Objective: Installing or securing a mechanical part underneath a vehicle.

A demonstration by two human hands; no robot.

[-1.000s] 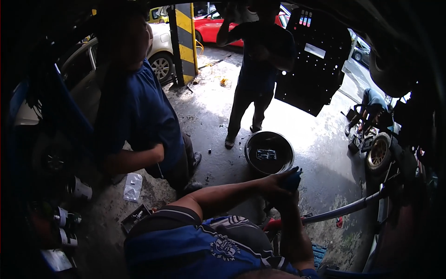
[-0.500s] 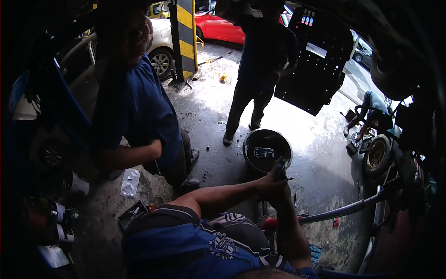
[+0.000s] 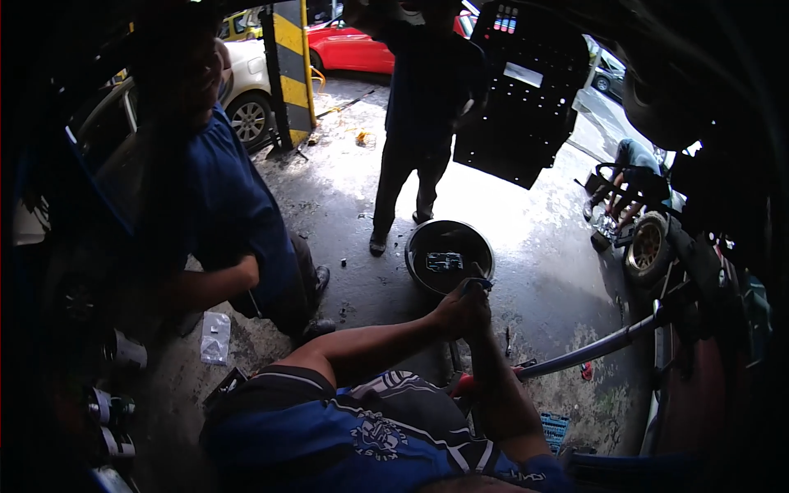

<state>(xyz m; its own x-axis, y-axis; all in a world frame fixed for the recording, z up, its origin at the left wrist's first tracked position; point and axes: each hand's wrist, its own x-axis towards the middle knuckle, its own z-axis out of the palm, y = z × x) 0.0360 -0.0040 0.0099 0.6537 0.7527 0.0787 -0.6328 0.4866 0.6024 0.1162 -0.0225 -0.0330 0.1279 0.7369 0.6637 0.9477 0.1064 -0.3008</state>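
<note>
My left hand [image 3: 452, 315] and my right hand [image 3: 477, 311] are closed together in front of me, just above the near rim of a black round basin [image 3: 412, 278]. A small blue-and-dark thing [image 3: 483, 283] pokes out at the top of my fingers. Its kind cannot be made out, since the hands cover most of it. Inside the basin a bright rectangular patterned patch [image 3: 445, 262] shows; whether it is an object or a reflection is unclear. Below my right forearm runs a grey bar [image 3: 588, 350] with a red end [image 3: 465, 384].
One person in blue [image 3: 234, 189] stands close on my left, another [image 3: 423, 107] beyond the basin beside a perforated black panel [image 3: 526, 107]. Someone crouches near a wheel [image 3: 647, 246] at right. A blue tool tray [image 3: 554, 429] and a clear plastic bag [image 3: 215, 338] lie on the floor.
The surroundings have shifted left in the picture. My hands have drawn closer together, and the blue-and-dark thing, which stood upright above them, now lies lower and more covered by my fingers.
</note>
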